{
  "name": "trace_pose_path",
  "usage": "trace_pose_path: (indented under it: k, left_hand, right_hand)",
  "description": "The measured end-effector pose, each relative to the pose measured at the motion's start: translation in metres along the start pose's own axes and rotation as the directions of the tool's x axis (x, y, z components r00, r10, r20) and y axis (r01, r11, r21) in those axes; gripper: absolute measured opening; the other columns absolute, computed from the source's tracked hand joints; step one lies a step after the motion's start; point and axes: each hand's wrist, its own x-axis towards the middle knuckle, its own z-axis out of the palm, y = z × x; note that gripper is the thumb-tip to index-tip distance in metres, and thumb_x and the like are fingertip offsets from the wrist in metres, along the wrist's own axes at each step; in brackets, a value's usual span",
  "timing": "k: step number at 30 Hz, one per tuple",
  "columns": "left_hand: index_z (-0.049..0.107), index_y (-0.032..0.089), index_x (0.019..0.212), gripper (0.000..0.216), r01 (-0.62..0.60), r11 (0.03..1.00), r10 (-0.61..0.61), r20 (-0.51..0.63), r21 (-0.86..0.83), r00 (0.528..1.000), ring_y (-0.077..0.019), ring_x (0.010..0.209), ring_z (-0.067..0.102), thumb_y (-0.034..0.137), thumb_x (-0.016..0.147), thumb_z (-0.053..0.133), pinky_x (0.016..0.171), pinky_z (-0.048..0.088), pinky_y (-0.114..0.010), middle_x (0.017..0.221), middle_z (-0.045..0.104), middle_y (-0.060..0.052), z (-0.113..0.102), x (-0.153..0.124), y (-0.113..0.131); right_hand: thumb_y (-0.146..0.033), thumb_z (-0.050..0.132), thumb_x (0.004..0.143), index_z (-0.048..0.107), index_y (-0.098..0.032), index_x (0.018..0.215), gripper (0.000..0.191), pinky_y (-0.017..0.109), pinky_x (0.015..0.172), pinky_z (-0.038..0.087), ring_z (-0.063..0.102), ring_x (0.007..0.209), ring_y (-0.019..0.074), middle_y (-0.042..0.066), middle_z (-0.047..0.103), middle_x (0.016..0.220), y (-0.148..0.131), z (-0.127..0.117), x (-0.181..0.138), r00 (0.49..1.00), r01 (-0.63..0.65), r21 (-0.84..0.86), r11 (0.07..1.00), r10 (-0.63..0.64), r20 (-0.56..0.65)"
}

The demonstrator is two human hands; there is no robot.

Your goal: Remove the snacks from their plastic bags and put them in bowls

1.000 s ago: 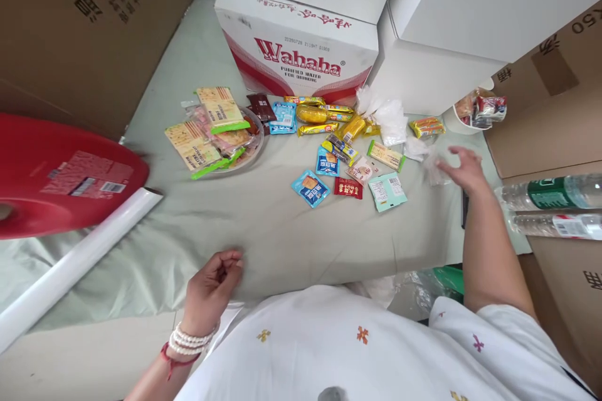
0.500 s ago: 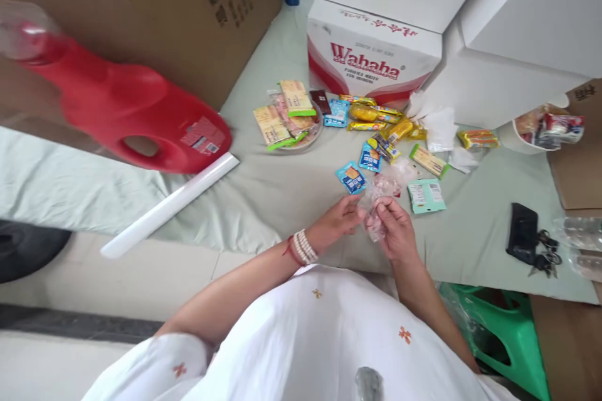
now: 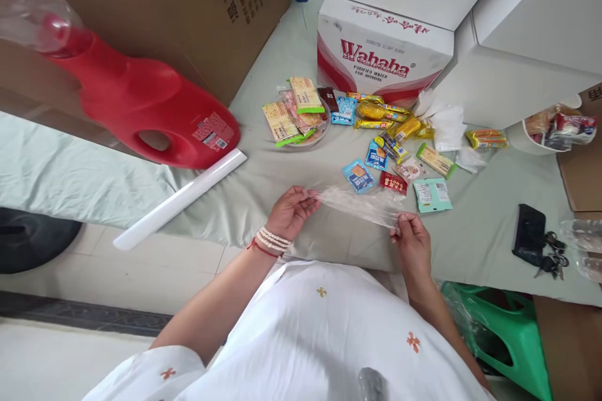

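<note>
My left hand (image 3: 292, 209) and my right hand (image 3: 410, 241) each pinch one end of a clear plastic bag (image 3: 360, 203), stretched flat between them above the pale green cloth (image 3: 263, 181). A pearl bracelet and red string circle my left wrist. Just beyond the bag lie several small snack packets: a blue one (image 3: 358, 176), a red one (image 3: 393, 182) and a teal one (image 3: 433, 194). Farther back a clear plate (image 3: 316, 135) holds larger wrapped snacks.
A red jug (image 3: 141, 106) lies on its side at left beside a white roll (image 3: 181, 198). A Wahaha box (image 3: 383, 53), white boxes and brown cartons stand behind. A bowl of snacks (image 3: 545, 131), a black wallet with keys (image 3: 531, 238) and a green stool (image 3: 503, 326) are at right.
My right hand took the clear bag from the right of the cloth and brought it in. Both hands, close together half a second ago, have pulled apart and stretched the bag.
</note>
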Motion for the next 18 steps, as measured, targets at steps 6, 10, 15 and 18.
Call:
trace_pose_path:
  k: [6,10,15,18]
  left_hand:
    - [0.062,0.021,0.085,0.022,-0.321,0.637,0.448,0.002,0.701,0.894,-0.023,0.102,0.063,0.022,0.064,0.07,0.085,0.054,-0.034,0.1,0.064,-0.005,-0.026,-0.021,0.01]
    - [0.061,0.022,0.113,0.033,-0.443,0.341,0.629,0.148,0.829,0.763,-0.0279,0.121,0.057,0.038,0.084,0.064,0.097,0.05,-0.04,0.125,0.062,-0.011,0.014,-0.013,0.015]
    - [0.066,0.017,0.106,0.047,-0.421,0.056,0.34,0.379,0.905,0.861,-0.0356,0.113,0.06,0.039,0.069,0.085,0.094,0.045,-0.04,0.105,0.07,-0.015,0.071,0.027,-0.003]
    - [0.061,0.02,0.073,0.019,-0.4,0.154,0.192,0.37,0.904,0.909,-0.023,0.073,0.059,0.033,0.083,0.069,0.071,0.039,-0.031,0.064,0.055,-0.002,0.071,0.043,-0.013]
  right_hand:
    - [-0.058,0.056,0.097,0.068,-0.022,0.1,0.038,0.033,0.066,0.051,0.061,0.065,0.0194,0.001,0.066,0.072,0.021,-0.031,-0.012,0.962,0.272,-0.551,0.789,-0.233,0.142]
    - [-0.053,0.051,0.1,0.07,-0.022,0.101,0.036,0.036,0.07,0.053,0.065,0.071,0.0218,0.004,0.07,0.079,0.021,-0.03,-0.012,0.903,0.425,-0.623,0.657,-0.352,0.245]
    - [-0.048,0.051,0.102,0.072,-0.023,0.103,0.033,0.036,0.074,0.055,0.067,0.076,0.0218,0.005,0.07,0.084,0.014,-0.028,-0.011,0.855,0.514,-0.61,0.603,-0.417,0.308]
    - [-0.045,0.052,0.102,0.072,-0.022,0.106,0.031,0.036,0.075,0.054,0.066,0.077,0.0213,0.005,0.07,0.086,0.02,-0.045,-0.018,0.859,0.496,-0.63,0.597,-0.443,0.257]
